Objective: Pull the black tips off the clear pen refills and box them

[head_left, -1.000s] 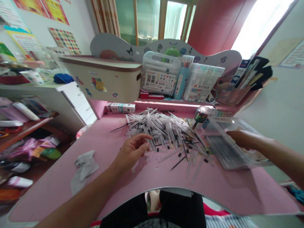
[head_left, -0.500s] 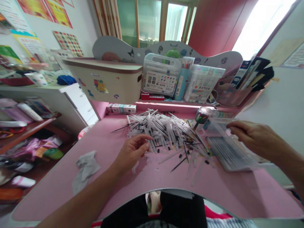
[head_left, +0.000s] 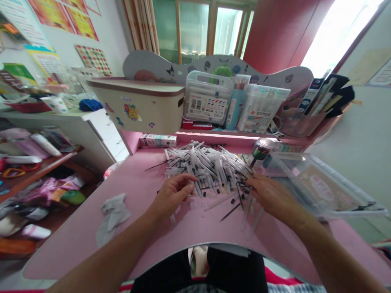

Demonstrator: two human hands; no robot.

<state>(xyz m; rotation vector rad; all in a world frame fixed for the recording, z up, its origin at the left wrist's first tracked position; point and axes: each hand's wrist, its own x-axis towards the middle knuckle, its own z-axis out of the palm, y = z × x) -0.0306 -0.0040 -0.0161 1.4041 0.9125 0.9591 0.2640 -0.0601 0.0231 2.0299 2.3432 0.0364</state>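
Note:
A heap of translucent pen barrels [head_left: 210, 162] lies on the pink desk, with slim black pieces and small black caps scattered among them. My left hand [head_left: 175, 191] rests at the heap's near left edge, fingers curled and thumb close to the forefinger. Whatever it may hold is hidden. At the heap's right side, my right hand [head_left: 271, 195] reaches down with its fingers bent together over the pens; its fingertips are partly hidden. Beside it stands a clear plastic box [head_left: 282, 162] with its lid [head_left: 332, 189] tipped open to the right. Grey rod-like pieces inside are mostly behind my hand.
A crumpled white tissue [head_left: 113, 213] lies on the left of the pink desk [head_left: 76, 244]. Behind the heap are a long carton [head_left: 159, 141] and a clear jar [head_left: 262, 150]. The shelf above carries a beige bin [head_left: 140, 106], marker cases [head_left: 207, 99] and a pen holder [head_left: 302, 122].
My right hand has left the box lid and moved left to the pens. The lid has swung open to the right. My left hand has stayed almost in place.

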